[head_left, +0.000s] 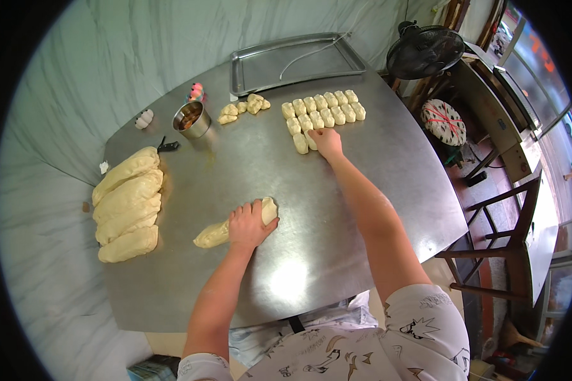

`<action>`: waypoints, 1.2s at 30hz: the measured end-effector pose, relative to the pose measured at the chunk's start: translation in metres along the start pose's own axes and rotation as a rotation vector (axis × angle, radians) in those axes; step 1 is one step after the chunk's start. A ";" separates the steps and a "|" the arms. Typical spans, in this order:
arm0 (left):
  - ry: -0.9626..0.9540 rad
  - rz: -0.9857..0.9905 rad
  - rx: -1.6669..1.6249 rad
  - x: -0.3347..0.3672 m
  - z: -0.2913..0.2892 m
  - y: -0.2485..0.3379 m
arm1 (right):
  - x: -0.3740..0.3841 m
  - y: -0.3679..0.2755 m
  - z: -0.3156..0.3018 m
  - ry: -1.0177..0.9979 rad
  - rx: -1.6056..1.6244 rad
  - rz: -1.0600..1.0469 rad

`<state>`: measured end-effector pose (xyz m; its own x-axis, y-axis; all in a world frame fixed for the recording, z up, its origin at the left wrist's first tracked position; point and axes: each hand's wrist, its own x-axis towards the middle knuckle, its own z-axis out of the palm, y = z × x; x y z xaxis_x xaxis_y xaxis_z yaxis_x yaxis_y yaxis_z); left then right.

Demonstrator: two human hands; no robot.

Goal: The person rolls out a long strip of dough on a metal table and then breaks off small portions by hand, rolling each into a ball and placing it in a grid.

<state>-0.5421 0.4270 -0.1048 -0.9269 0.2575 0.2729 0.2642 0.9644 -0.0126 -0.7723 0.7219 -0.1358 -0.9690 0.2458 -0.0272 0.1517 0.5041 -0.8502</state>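
Observation:
My left hand [250, 223] lies over a short roll of pale dough [213, 235], its fingers curled round the middle; both ends of the roll stick out. Farther off and to the right, my right hand [327, 142] pinches a small dough piece [311, 141] at the near edge of a batch of dough pieces [326, 108]. Two full rows stand side by side there, and a shorter third row begins at their left. The fingertips partly cover the pinched piece, which rests on the metal table [203, 184].
Thick dough logs [127, 203] lie side by side at the left, near a black-handled tool [168, 146]. Beyond are a metal pot [192, 120], loose dough scraps [243, 108] and a shallow metal tray [299, 61]. A black fan [424, 52] and wooden chair [508, 247] stand right.

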 end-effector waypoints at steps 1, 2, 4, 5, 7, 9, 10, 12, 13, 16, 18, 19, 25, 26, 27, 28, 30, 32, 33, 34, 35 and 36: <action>0.012 0.004 0.001 0.001 0.000 -0.004 | 0.000 -0.003 0.010 0.004 -0.022 -0.019; -0.018 -0.028 -0.016 0.005 0.003 -0.004 | 0.002 -0.003 0.015 0.016 -0.051 -0.040; -0.076 -0.082 -0.054 0.016 0.009 -0.004 | 0.005 0.001 0.017 0.076 -0.108 -0.078; -0.131 -0.117 -0.115 0.023 0.009 -0.004 | 0.005 0.001 0.015 0.109 -0.139 -0.098; -0.243 -0.197 -0.225 0.035 0.001 -0.013 | -0.020 -0.017 0.024 0.421 -0.175 -0.416; -0.208 -0.212 -0.304 0.032 -0.009 -0.017 | -0.080 -0.045 0.035 0.238 -0.133 -0.458; -0.188 -0.217 -0.345 0.030 -0.013 -0.019 | -0.119 -0.060 0.035 -0.087 -0.077 -0.340; -0.212 -0.180 -0.384 0.026 -0.017 0.001 | -0.178 -0.069 0.037 -0.364 0.017 -0.271; -0.225 -0.157 -0.402 0.023 -0.018 0.014 | -0.188 -0.063 0.041 -0.348 0.085 -0.197; 0.226 0.019 -0.248 0.005 -0.007 0.042 | -0.200 -0.053 0.055 -0.327 0.189 -0.021; 0.168 -0.047 -0.253 0.005 0.000 0.048 | -0.205 -0.057 0.058 -0.328 0.108 0.045; 0.110 -0.110 -0.265 0.005 0.003 0.049 | -0.210 -0.056 0.068 -0.252 0.122 0.023; 0.078 -0.147 -0.211 0.010 0.010 0.048 | -0.235 -0.073 0.078 -0.108 0.114 -0.023; 0.050 -0.147 -0.205 0.011 0.012 0.046 | -0.237 -0.082 0.073 -0.122 0.098 -0.016; 0.084 -0.158 -0.197 0.011 0.015 0.046 | -0.237 -0.087 0.071 -0.135 0.083 -0.009; 0.118 -0.169 -0.189 0.012 0.019 0.046 | -0.235 -0.088 0.070 -0.155 0.062 -0.003; 0.064 -0.188 -0.171 0.021 0.017 0.051 | -0.226 -0.089 0.065 -0.176 0.023 0.011; -0.096 -0.217 -0.150 0.028 0.015 0.053 | -0.216 -0.083 0.066 -0.168 -0.022 0.024; -0.166 -0.229 -0.139 0.031 0.014 0.054 | -0.213 -0.079 0.067 -0.164 -0.043 0.029; -0.217 -0.237 -0.132 0.034 0.016 0.054 | -0.211 -0.074 0.067 -0.164 -0.055 0.037; -0.245 -0.241 -0.125 0.036 0.016 0.055 | -0.209 -0.072 0.066 -0.164 -0.067 0.044; -0.273 -0.243 -0.120 0.038 0.016 0.056 | -0.207 -0.070 0.064 -0.163 -0.080 0.051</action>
<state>-0.5671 0.4918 -0.1108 -0.9989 0.0446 -0.0120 0.0426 0.9895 0.1380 -0.5947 0.5829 -0.1047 -0.9774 0.1386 -0.1596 0.2103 0.5598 -0.8015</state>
